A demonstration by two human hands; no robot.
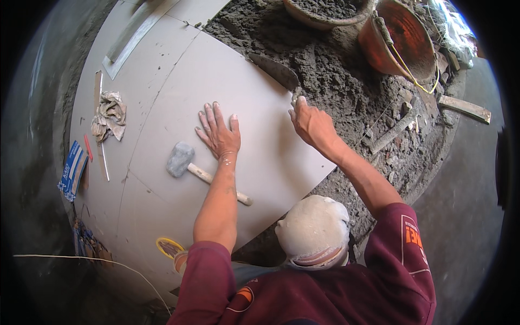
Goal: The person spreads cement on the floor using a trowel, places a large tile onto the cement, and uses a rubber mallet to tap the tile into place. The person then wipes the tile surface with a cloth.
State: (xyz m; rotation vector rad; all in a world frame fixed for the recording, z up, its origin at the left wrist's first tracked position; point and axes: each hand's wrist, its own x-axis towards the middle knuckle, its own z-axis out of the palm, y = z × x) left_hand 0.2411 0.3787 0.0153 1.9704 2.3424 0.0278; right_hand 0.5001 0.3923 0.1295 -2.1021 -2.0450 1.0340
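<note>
My left hand lies flat, fingers spread, on a large pale floor tile, just above a rubber mallet with a wooden handle. My right hand is closed on the handle of a trowel, whose blade lies at the tile's far right edge against rough grey mortar. A pale, dusty rounded knee rests by the tile's near edge, between my arms.
A reddish bucket with a corded handle and a basin of mortar stand at top right. A metal straightedge, crumpled paper, a blue packet and a pale cord are left. Rubble borders the right side.
</note>
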